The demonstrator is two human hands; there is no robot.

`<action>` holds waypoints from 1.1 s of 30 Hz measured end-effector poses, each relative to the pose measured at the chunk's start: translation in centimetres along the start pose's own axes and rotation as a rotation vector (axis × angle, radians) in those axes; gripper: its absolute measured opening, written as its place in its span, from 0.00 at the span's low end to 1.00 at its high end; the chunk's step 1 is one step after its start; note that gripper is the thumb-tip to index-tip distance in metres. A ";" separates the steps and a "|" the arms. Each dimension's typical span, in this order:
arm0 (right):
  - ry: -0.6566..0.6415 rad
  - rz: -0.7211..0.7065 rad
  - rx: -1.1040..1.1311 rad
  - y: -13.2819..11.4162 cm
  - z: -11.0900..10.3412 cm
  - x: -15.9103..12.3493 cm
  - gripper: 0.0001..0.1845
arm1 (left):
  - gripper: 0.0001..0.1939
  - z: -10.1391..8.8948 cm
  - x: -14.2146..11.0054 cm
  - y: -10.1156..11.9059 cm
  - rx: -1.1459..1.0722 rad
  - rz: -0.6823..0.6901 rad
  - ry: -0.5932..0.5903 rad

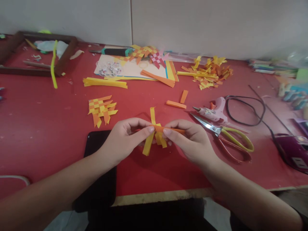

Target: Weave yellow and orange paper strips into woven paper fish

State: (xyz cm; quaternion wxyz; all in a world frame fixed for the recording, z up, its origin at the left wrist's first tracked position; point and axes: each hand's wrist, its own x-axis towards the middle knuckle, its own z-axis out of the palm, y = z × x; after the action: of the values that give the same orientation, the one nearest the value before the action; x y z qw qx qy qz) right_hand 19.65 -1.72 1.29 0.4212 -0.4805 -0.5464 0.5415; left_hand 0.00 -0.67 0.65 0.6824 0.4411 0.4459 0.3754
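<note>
Both my hands meet over the red table (pixel 43 128), pinching a small bundle of crossed paper strips (pixel 156 136). My left hand (pixel 125 138) grips the left side of it, thumb and forefinger closed on the strips. My right hand (pixel 190 139) pinches the right side, where an orange strip runs across yellow ones. Yellow strip ends stick out above and below the fingers. A finished yellow and orange woven piece (pixel 102 109) lies to the upper left of my left hand.
Scissors with yellow-green handles (pixel 226 136) and a pink glue gun (pixel 213 111) with a black cord lie right of my hands. Loose strips (pixel 104 82), a heap of offcuts (pixel 208 73), woven pieces on a sheet (pixel 144 56), a wooden frame (pixel 62 57) and a black tablet (pixel 98 160) surround them.
</note>
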 end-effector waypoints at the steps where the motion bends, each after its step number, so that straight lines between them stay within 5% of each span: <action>1: 0.006 -0.003 -0.001 0.0 0.0 0.0 0.10 | 0.12 0.0 0.0 0.0 -0.006 -0.011 0.001; 14: 0.087 -0.081 -0.024 -0.4 0.1 0.2 0.08 | 0.08 0.2 0.0 0.1 0.184 0.096 -0.041; 23: 0.075 -0.014 0.007 -0.1 0.0 0.2 0.11 | 0.16 0.0 0.1 -0.6 0.212 0.265 -0.007; 33: 0.052 0.021 0.050 -0.2 0.2 0.3 0.13 | 0.10 -0.1 0.2 -1.2 0.180 0.295 0.006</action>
State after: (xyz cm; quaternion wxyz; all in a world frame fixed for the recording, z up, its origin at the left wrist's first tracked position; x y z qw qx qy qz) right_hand 19.41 -1.49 1.49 0.4414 -0.4892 -0.5166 0.5467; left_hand 0.08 -0.86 -0.60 0.5763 0.5600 0.4103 0.4312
